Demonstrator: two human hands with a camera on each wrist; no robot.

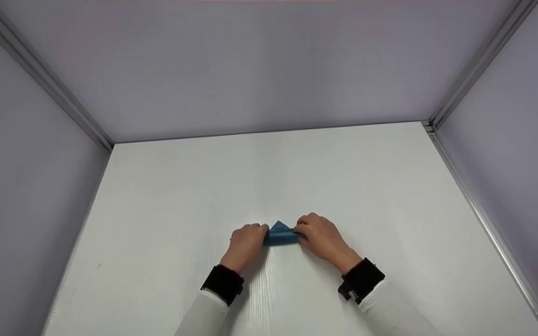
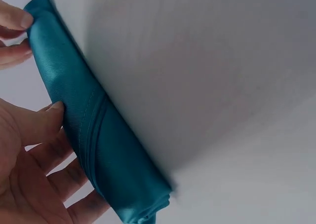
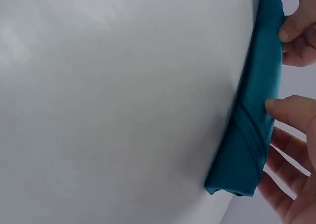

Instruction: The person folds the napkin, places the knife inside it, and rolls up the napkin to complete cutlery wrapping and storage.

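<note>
A folded blue cloth (image 1: 280, 234) lies on the white table (image 1: 353, 186), near its front edge and about midway across, with a peak pointing toward the back wall (image 1: 269, 65). The left hand (image 1: 245, 245) grips the cloth's left end, thumb (image 2: 47, 119) on top and fingers curled beneath. The right hand (image 1: 321, 238) pinches the right end the same way, its thumb (image 3: 291, 110) pressed on the fabric.

White table (image 1: 269, 177); grey walls (image 1: 250, 65); metal corner rails (image 1: 40, 74).
</note>
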